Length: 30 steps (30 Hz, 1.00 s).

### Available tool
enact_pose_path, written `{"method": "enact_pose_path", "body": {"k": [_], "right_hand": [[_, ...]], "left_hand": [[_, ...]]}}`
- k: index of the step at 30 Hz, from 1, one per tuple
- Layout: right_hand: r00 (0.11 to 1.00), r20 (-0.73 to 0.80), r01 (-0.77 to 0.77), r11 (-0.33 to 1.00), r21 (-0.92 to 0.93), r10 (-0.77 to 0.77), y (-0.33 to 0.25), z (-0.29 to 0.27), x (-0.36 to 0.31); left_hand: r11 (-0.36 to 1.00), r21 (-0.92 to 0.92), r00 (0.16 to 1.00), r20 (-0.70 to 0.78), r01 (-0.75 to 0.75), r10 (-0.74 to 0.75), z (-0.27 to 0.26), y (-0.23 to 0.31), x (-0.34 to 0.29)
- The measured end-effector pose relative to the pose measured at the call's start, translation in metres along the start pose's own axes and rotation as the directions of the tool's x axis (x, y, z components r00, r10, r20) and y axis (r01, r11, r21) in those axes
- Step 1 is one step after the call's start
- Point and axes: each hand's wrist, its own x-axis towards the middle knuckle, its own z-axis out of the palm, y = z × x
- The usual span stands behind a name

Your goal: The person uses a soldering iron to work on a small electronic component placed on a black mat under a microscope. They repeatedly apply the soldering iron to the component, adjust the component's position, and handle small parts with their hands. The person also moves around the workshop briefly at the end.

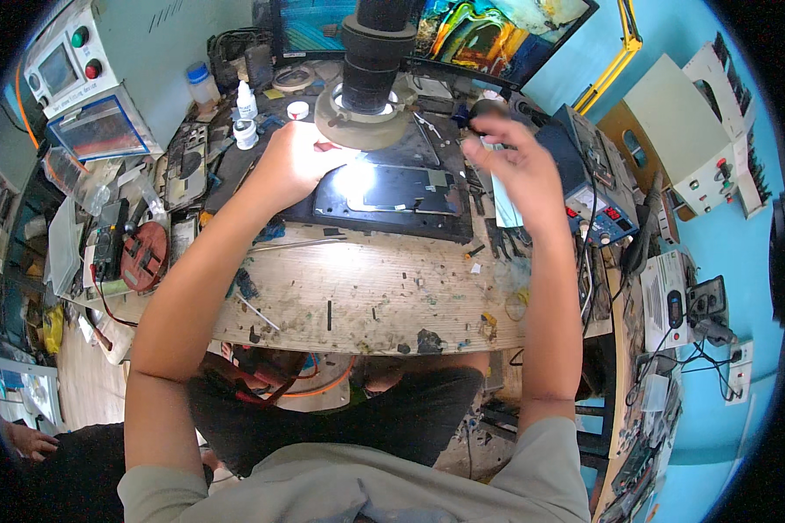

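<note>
A dark, flat phone-like panel (427,199) lies on a black work mat (392,225), with bright light glaring on its left half. Above it hangs the black microscope (373,83) with a pale ring around its lower end. My left hand (292,166) rests at the mat's left side, thumb and fingers pressed together beside the ring; whatever they hold is hidden. Right of the mat, my right hand (523,170) is raised and blurred, fingers curled. A dark blurred shape shows by its fingertips; I cannot tell if it is held. Beneath this hand lies a pale green strip (506,207).
White bottles (246,103) and a blue-capped jar (202,85) stand at the back left. Tweezers (429,125) lie behind the panel. On the right is a power supply (597,222) with cables. A reddish-brown disc (145,255) sits left. Scraps litter the wooden bench front (375,288).
</note>
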Motion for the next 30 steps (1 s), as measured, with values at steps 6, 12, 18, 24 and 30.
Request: {"method": "enact_pose_path", "body": {"k": [6, 12, 18, 24, 30], "right_hand": [[0.867, 0.362, 0.477, 0.783, -0.4, -0.342, -0.013, 0.048, -0.041], [0.887, 0.377, 0.416, 0.818, -0.397, -0.267, -0.005, 0.063, -0.046], [0.899, 0.351, 0.391, 0.843, -0.368, -0.263, -0.006, 0.065, -0.045], [0.904, 0.324, 0.392, 0.847, -0.36, -0.281, -0.003, 0.069, -0.044], [0.898, 0.344, 0.393, 0.852, -0.347, -0.274, 0.0, 0.069, -0.042]], "left_hand": [[0.997, -0.076, 1.0, -0.01, -0.004, 0.003, 0.001, -0.006, -0.001], [1.0, -0.024, 0.999, -0.03, -0.016, 0.015, 0.003, -0.003, -0.001], [0.999, -0.05, 0.999, -0.038, 0.0, -0.002, 0.004, -0.006, -0.002], [0.999, 0.039, 0.999, -0.036, 0.016, -0.015, 0.002, -0.002, -0.001], [0.999, -0.013, 0.998, -0.043, 0.035, -0.035, 0.002, -0.003, -0.001]]}}
